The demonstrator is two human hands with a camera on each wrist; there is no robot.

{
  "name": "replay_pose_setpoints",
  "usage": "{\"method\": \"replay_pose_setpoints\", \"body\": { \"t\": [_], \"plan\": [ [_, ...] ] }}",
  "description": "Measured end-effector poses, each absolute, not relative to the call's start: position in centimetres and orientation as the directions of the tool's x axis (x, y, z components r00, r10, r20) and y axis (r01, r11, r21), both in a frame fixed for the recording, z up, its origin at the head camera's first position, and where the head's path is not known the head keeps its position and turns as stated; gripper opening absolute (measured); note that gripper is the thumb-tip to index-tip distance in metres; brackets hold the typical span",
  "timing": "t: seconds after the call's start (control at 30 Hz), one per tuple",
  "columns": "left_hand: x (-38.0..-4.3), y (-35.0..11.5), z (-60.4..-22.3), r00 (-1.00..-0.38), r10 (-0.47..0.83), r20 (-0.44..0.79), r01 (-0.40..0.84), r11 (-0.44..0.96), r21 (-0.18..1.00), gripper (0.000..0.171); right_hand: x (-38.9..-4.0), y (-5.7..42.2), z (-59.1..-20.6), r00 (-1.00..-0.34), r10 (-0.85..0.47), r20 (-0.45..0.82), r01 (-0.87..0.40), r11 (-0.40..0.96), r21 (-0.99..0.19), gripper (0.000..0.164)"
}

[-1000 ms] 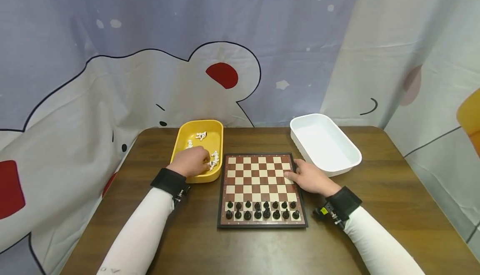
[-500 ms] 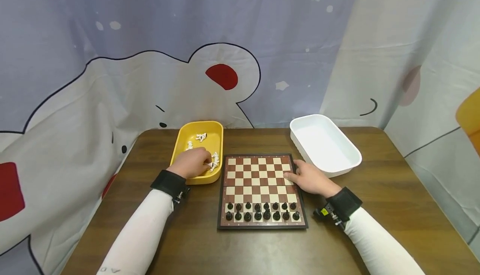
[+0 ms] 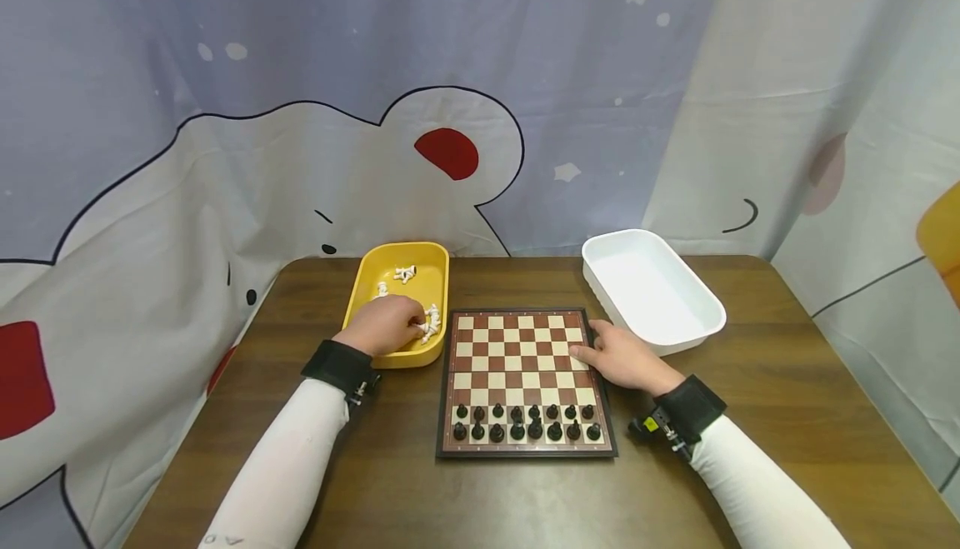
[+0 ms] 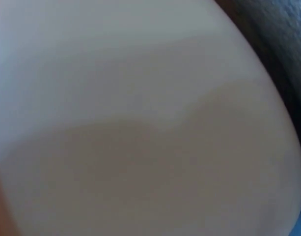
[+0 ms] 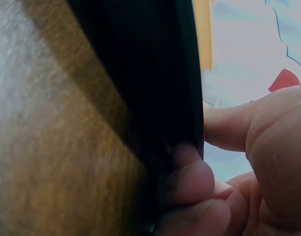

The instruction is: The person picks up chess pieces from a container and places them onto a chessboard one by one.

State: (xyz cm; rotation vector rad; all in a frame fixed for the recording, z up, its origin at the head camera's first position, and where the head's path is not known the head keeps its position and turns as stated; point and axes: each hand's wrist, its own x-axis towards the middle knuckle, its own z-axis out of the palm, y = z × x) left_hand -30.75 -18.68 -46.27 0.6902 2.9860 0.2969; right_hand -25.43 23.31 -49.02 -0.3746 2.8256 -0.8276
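Note:
My left hand (image 3: 384, 324) reaches over the near rim of a yellow tray (image 3: 427, 278) at the board's left. Its fingertips are beside white chess pieces (image 3: 432, 318); whether they pinch one is hidden. The left wrist view has only a blurred pale surface. At the right edge of a brown-and-cream chessboard (image 3: 510, 349), my right hand (image 3: 626, 356) grips it, thumb on top. In the right wrist view, curled fingers (image 5: 194, 182) lie against the board's dark side (image 5: 155, 59). Black chess pieces (image 3: 535, 429) stand in two rows along the near side.
A white tray (image 3: 648, 282) stands behind my right hand, near the back of the brown wooden table (image 3: 787, 416). More white pieces (image 3: 405, 273) lie in the far part of the yellow tray. A printed curtain (image 3: 585, 99) hangs behind the table.

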Motion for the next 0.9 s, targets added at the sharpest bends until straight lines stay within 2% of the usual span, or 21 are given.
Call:
{"method": "replay_pose_setpoints", "body": {
  "t": [0.3, 0.9],
  "plan": [
    [-30.61, -18.73, -46.22, -0.907, 0.420, -0.006, 0.408, 0.884, 0.228, 0.027, -25.53, 23.31, -49.14, -0.956, -0.281, -0.088, -0.190, 0.817, -0.545, 0.085],
    [-30.68, -19.47, -46.36, -0.906, 0.418, 0.068, 0.420, 0.866, 0.273, 0.025, -25.65, 23.37, -49.46, -0.956, -0.279, -0.094, -0.183, 0.815, -0.550, 0.083]
  ]
}}
